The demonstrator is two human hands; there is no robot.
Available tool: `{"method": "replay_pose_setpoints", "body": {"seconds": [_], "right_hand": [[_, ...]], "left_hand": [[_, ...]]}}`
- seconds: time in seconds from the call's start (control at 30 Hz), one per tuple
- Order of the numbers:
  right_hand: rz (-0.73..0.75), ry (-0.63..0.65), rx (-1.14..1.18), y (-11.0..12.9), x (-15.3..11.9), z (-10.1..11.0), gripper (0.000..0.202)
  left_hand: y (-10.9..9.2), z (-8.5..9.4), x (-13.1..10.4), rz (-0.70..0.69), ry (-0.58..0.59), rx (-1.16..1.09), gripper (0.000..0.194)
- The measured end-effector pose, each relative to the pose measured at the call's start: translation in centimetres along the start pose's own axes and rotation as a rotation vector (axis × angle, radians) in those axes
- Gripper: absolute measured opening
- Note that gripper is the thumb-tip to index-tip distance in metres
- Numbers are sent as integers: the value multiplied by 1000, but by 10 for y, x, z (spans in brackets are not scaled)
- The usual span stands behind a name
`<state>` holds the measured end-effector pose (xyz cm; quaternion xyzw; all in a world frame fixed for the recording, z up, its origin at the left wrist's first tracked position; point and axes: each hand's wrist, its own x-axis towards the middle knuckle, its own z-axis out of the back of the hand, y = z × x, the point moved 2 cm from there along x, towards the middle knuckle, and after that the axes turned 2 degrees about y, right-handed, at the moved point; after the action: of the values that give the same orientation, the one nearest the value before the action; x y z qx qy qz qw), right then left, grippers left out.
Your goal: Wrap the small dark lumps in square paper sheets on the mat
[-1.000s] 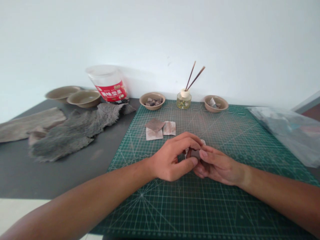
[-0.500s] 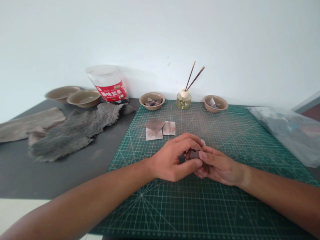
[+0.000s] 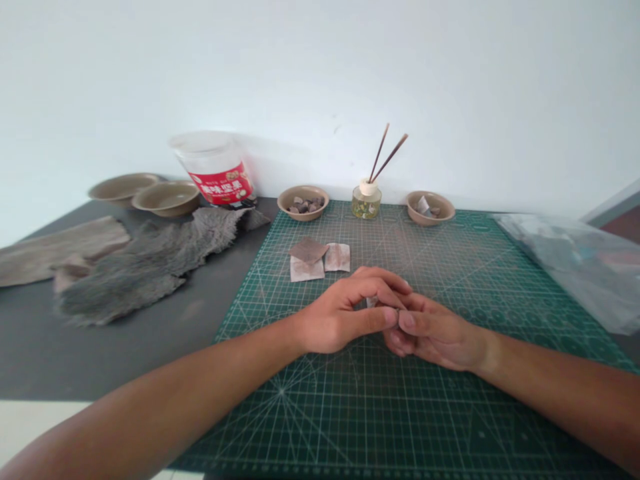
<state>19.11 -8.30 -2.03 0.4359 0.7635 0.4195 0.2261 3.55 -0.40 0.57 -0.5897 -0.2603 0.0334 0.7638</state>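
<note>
My left hand (image 3: 340,317) and my right hand (image 3: 440,333) meet above the green cutting mat (image 3: 400,413), with fingertips touching. Between them is a small dark piece, mostly hidden by the fingers, pinched by both thumbs and fingers. A bit of whitish material (image 3: 371,302) shows under my left fingers. Behind my left hand lie a brown square (image 3: 309,250) on a pale square (image 3: 306,269), and a second pale square (image 3: 338,257) beside them.
A bowl of small dark stones (image 3: 304,204), a diffuser bottle (image 3: 367,201) with two sticks and another bowl (image 3: 431,208) stand along the wall. Left are a grey cloth (image 3: 145,267), two bowls and a red-labelled tub (image 3: 220,173). A plastic bag (image 3: 580,260) lies right.
My left thumb and fingers have shifted over the small dark piece, which now shows much less. My left fingers have bent differently around it, and my thumbs are closer together.
</note>
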Motion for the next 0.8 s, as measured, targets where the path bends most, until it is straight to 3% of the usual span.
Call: {"method": "replay_pose_setpoints", "body": {"seconds": [0.27,0.43,0.8], "right_hand": [[10,33,-28,1,1,-2,20],[20,29,-29,-1,1,-1,17],[-15,10,-93,0,1,-1,29]], "left_hand": [[0,-3,1,40,-22,-49,24],[0,-2,1,64,-10,-58,17],[-1,0,1,68,-19,-113,16]]}}
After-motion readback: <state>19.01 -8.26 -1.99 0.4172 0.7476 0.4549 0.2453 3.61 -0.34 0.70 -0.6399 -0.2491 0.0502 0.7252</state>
